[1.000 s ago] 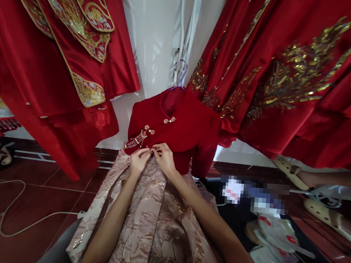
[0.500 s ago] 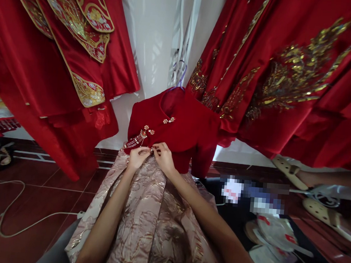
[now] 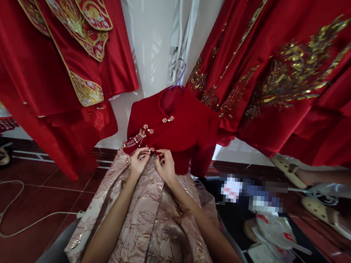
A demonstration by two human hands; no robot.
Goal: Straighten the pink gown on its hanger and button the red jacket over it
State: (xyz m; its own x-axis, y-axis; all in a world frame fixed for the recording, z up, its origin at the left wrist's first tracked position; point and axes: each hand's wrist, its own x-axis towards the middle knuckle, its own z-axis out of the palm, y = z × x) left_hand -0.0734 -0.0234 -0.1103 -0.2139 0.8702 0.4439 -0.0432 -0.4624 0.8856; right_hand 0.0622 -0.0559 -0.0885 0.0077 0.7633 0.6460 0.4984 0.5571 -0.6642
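Note:
A short red jacket [image 3: 182,126] hangs in front of me, with beaded flower fastenings [image 3: 168,119] and a tasselled brooch [image 3: 140,136] on its front. My left hand [image 3: 139,162] pinches the jacket's lower edge beside another small flower fastening [image 3: 151,149]. On the other side of that fastening, my right hand [image 3: 166,166] has thumb and fingers closed on the same hem. Below both hands falls a pinkish brocade skirt [image 3: 138,217] with a metallic sheen, spread over my lap. My fingers partly hide the hem between them.
Red embroidered garments [image 3: 86,59] hang on the left, and a gold-sequinned red garment [image 3: 295,76] hangs on the right. A black surface [image 3: 232,221] at right bears a phone [image 3: 270,262] and packets. A white cable [image 3: 21,200] crosses the tiles. A person's clog [image 3: 324,212] is at far right.
My hands have moved slightly apart along the hem, so the small flower fastening now shows between them. The right hand is a little lower and its fingers more curled.

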